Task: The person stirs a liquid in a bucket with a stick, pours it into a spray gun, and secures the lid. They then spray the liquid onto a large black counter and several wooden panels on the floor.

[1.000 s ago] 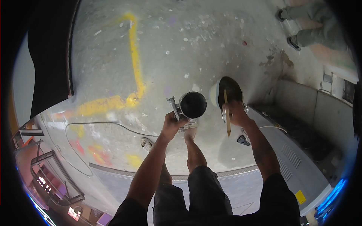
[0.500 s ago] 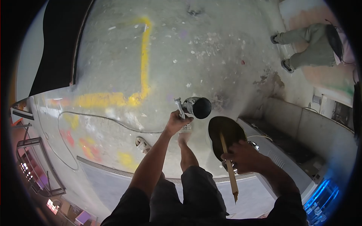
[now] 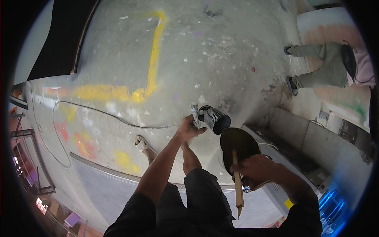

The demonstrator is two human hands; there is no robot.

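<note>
Near the middle, my left hand (image 3: 188,128) is wrapped round the handle of a metal spray gun (image 3: 194,112), which carries a dark, paint-smeared cup (image 3: 217,120) on its right side. The cup is tilted, its round end facing the lower right. To the right, my right hand (image 3: 254,169) is closed round a wooden stick (image 3: 238,189) and lies against the near right edge of a round dark container (image 3: 239,146). The stick's upper end rests over the container's dark inside; its splintered end points down. My fingertips at the container's rim are partly hidden.
A thin hose (image 3: 114,116) curves across the painted concrete floor (image 3: 118,51). At the upper right stands another person (image 3: 323,59). A long grey trough (image 3: 300,158) lies at the right, a blue-lit bundle (image 3: 331,209) below it, and a black panel (image 3: 55,43) at upper left.
The spray gun and my left hand have shifted slightly right and the cup has tipped further toward the lower right, nearer the container. The whole view has shifted a little.
</note>
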